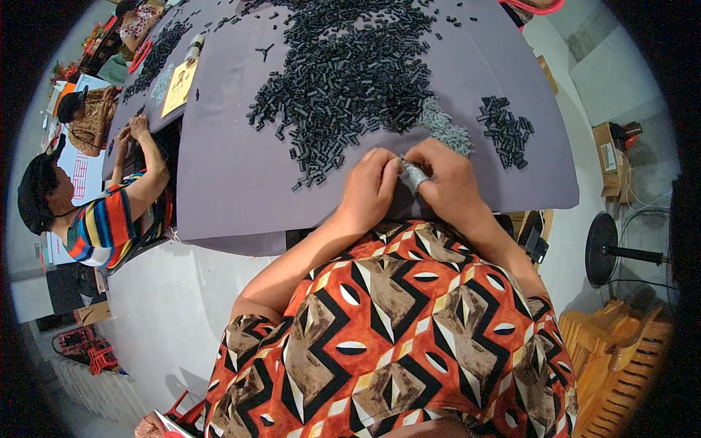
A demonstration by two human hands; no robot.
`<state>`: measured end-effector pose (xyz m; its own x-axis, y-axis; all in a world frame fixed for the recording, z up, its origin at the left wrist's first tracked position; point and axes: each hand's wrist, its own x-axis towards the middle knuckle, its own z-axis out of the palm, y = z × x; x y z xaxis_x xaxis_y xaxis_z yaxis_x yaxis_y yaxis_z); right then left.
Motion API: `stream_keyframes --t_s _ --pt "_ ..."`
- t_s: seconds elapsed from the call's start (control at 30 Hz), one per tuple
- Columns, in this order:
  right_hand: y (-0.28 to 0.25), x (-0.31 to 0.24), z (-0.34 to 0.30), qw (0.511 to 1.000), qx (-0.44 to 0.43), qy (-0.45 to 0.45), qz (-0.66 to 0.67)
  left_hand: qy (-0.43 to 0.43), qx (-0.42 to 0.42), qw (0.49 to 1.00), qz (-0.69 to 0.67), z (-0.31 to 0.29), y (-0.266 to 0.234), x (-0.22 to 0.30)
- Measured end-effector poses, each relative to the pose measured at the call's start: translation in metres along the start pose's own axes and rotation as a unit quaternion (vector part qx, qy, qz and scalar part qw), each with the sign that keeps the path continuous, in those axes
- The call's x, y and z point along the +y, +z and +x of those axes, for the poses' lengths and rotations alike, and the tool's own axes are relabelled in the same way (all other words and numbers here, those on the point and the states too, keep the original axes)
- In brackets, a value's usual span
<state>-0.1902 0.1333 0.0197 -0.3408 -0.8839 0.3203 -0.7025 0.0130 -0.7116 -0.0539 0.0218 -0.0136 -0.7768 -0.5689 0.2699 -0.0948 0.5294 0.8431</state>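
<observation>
My left hand (pixel 370 185) and my right hand (pixel 447 177) meet just over the table's near edge. The fingertips of both are pressed together, thumbs against forefingers, and what they pinch is too small to make out. A silvery-grey wrapping (pixel 414 176) shows at the right hand's fingers; I cannot tell whether it covers a finger or is held. Right beyond that hand lies a heap of small silvery metal pieces (pixel 447 130). A large spread of short black tubular parts (pixel 343 73) covers the table ahead. A smaller group of similar black parts (pixel 505 133) lies to the right.
Grey cloth covers the table (pixel 226 146). At the left, a person in a striped shirt (pixel 120 215) works beside a yellow card (pixel 179 86); other people sit farther off. A wooden chair (pixel 617 358), a round black stand base (pixel 601 249) and a cardboard box (pixel 612 162) stand at right.
</observation>
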Motion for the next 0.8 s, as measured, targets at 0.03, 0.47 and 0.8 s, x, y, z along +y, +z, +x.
stream_keyframes --t_s 0.03,0.47,0.8 --pt "0.001 -0.001 0.0 0.996 0.005 0.053 0.076 -0.002 0.008 1.0 -0.003 -0.001 0.0 0.0" --pt "0.003 0.01 0.008 0.97 -0.101 0.132 0.18 0.068 0.032 0.996 0.057 -0.001 -0.002 0.004" --pt "0.006 0.007 0.002 0.986 -0.035 0.071 0.144 0.039 0.013 0.998 0.044 -0.003 -0.003 0.0"
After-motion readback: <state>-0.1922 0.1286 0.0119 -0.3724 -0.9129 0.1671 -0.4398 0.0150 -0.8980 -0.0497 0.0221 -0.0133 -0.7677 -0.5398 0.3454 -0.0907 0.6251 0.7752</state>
